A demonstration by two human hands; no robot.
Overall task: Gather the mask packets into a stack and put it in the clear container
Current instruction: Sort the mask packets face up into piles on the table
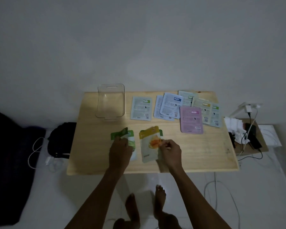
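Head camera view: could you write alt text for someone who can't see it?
A person's left hand grips green mask packets and the right hand a yellow packet over a wooden table. More packets lie scattered beyond, beside an empty clear container.

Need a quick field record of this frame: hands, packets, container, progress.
left hand: on the green packets, near edge of table
right hand: pinching the yellow packet, another packet under it
clear container: far left of table, nothing in it
loose packets: single pale green packet; blue pair; pink packet; overlapping green-label group; all face down
progress: gathering begun, no stack in container yet
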